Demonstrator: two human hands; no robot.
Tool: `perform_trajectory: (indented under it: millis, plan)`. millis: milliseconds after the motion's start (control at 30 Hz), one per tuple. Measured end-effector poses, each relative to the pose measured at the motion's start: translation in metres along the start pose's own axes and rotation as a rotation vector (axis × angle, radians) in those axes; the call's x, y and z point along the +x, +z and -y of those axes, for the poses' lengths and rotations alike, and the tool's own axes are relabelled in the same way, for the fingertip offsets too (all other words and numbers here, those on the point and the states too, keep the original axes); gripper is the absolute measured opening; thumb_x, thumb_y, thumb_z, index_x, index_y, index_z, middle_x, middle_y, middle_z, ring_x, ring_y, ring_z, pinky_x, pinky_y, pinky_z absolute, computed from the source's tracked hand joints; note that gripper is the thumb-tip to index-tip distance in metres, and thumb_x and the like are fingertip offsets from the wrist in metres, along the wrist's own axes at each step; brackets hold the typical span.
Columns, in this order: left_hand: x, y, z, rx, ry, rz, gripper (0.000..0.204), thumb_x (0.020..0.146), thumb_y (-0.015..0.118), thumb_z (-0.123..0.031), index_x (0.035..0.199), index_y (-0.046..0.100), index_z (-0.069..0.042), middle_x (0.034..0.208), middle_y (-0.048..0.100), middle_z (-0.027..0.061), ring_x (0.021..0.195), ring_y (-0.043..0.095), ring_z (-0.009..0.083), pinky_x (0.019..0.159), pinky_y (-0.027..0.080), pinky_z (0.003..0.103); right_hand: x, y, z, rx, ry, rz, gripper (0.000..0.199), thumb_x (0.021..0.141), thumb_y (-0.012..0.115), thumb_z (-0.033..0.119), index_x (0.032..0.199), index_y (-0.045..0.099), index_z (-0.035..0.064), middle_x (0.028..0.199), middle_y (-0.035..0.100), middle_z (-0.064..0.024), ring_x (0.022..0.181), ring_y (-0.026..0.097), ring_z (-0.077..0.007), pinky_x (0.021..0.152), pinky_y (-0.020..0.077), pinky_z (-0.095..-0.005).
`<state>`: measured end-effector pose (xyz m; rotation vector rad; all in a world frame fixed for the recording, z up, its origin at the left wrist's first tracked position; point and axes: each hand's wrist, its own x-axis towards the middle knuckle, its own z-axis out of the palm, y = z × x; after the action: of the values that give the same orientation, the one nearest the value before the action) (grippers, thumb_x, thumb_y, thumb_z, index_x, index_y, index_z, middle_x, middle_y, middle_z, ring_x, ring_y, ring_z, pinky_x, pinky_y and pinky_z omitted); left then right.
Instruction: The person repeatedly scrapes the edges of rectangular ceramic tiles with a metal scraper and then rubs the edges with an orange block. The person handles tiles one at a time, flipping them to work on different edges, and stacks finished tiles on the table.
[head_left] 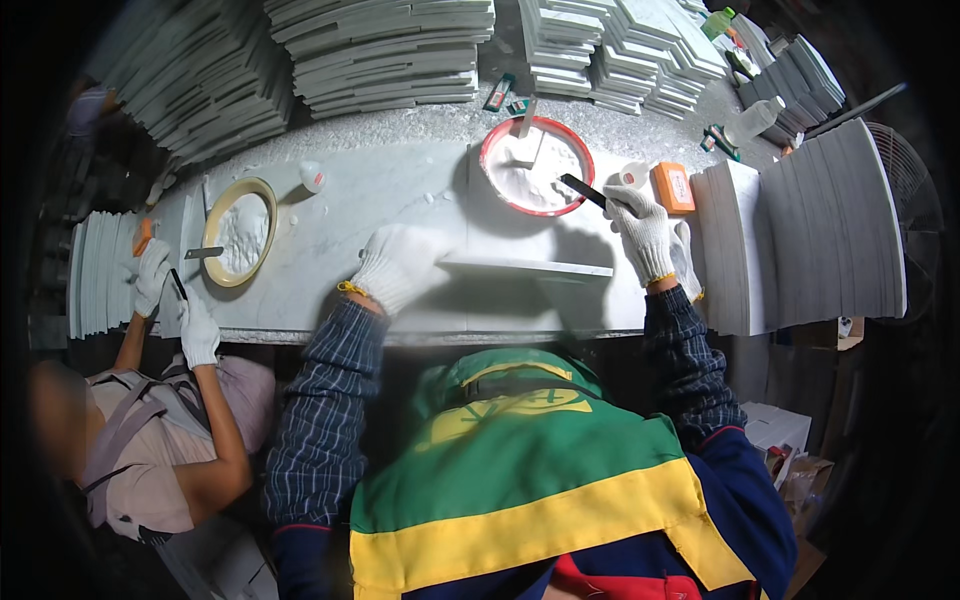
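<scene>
My left hand, in a white knit glove and slightly blurred, grips the left end of a white stone tile. The tile is seen nearly edge-on above the worktop. My gloved right hand is closed round a dark-bladed putty knife. The blade's tip reaches over the right side of a red-rimmed bowl of white paste. A wider scraper rests in that paste, its handle over the far rim. My right fingers partly hide the knife's handle.
An orange box and white cup stand beyond my right hand. Tile stacks flank the right; more stand behind. At left, a co-worker's gloved hands hold a dark tool near a cream bowl.
</scene>
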<state>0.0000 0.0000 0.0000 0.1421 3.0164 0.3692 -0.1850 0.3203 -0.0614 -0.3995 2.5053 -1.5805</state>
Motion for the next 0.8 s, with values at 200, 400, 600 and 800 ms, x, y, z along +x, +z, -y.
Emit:
perform_trajectory:
  millis: [200, 400, 600, 800]
  plan:
    - [0.002, 0.008, 0.009, 0.025, 0.024, -0.080, 0.035, 0.078, 0.081, -0.047, 0.090, 0.076, -0.015, 0.085, 0.073, 0.0105, 0.082, 0.071, 0.0354, 0.073, 0.058, 0.048, -0.001, 0.008, 0.019, 0.041, 0.082, 0.089, 0.029, 0.099, 0.068, 0.015, 0.122, 0.075, -0.0015, 0.085, 0.074, -0.0054, 0.069, 0.064, -0.0081, 0.063, 0.0513, -0.0228]
    - [0.000, 0.016, 0.011, -0.025, 0.049, -0.118, 0.037, 0.078, 0.081, -0.050, 0.092, 0.076, -0.015, 0.087, 0.073, 0.0099, 0.082, 0.072, 0.0348, 0.073, 0.058, 0.047, -0.006, -0.002, 0.011, 0.180, 0.174, 0.109, 0.032, 0.098, 0.067, 0.017, 0.122, 0.074, -0.0028, 0.087, 0.074, -0.0069, 0.071, 0.064, -0.0093, 0.065, 0.0524, -0.0236]
    - [0.000, 0.012, 0.007, 0.010, 0.025, -0.079, 0.036, 0.079, 0.081, -0.050, 0.092, 0.078, -0.017, 0.084, 0.073, 0.0105, 0.080, 0.071, 0.0352, 0.071, 0.057, 0.048, -0.006, 0.000, 0.004, 0.121, 0.160, 0.079, 0.031, 0.101, 0.067, 0.017, 0.125, 0.074, -0.0004, 0.085, 0.073, -0.0044, 0.068, 0.061, -0.0066, 0.060, 0.0479, -0.0213]
    - [0.000, 0.016, 0.011, -0.013, 0.055, -0.110, 0.031, 0.078, 0.082, -0.046, 0.093, 0.079, -0.018, 0.085, 0.074, 0.0094, 0.079, 0.072, 0.0333, 0.070, 0.057, 0.047, -0.026, -0.012, 0.040, 0.201, 0.095, 0.205, 0.029, 0.101, 0.067, 0.015, 0.121, 0.074, -0.0042, 0.086, 0.074, -0.0062, 0.068, 0.063, -0.0087, 0.061, 0.0499, -0.0229]
